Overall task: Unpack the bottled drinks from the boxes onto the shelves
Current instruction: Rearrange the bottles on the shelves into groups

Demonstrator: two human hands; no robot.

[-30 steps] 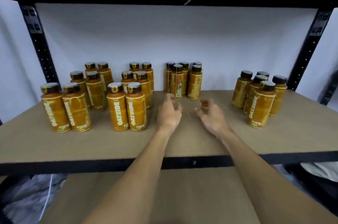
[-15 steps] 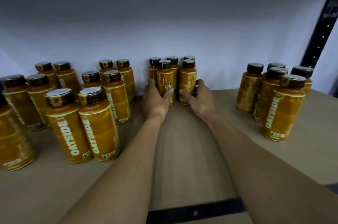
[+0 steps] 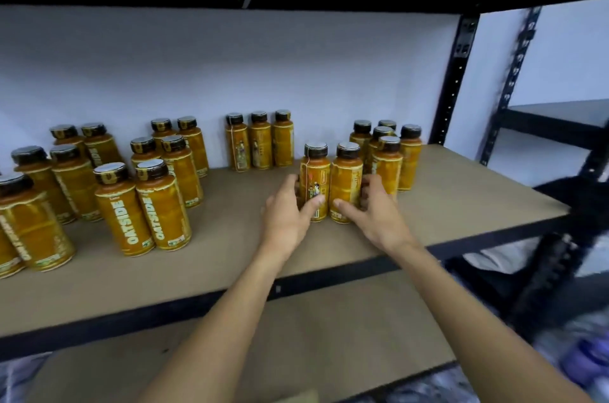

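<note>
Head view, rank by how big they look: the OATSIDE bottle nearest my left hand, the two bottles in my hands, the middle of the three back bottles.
1. OATSIDE bottle
2. left-held bottle and right-held bottle: alike, no ranking
3. middle back bottle
All seem one make; nearness to the camera likely explains the gaps.

Head view, sole entry: we are looking forward and down onto the shelf point(image 3: 230, 247) from close before its front edge, facing the wall point(image 3: 296, 73) behind it, taking in the shelf's right end.
</note>
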